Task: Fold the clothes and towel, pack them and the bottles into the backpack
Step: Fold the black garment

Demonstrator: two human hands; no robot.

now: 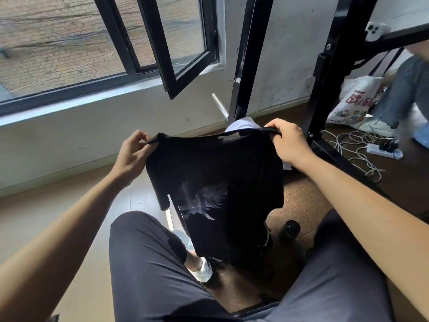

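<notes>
A black T-shirt (216, 173) with a pale bird print hangs in the air in front of me, above my knees. My left hand (132, 154) pinches its left shoulder and my right hand (290, 140) grips its right shoulder, stretching the neckline between them. One short sleeve dangles at the left. Below the shirt's right edge a dark bottle (290, 231) stands on the floor. A white garment (241, 124) shows just behind the shirt's collar. A dark object under the shirt is mostly hidden; I cannot tell whether it is the backpack.
A black metal frame (325, 94) rises behind the shirt, with an open window (176, 49) to the left. A power strip (383, 151) with white cables lies on the floor at right, near a printed tote bag (352, 103) and another person's leg (399, 94).
</notes>
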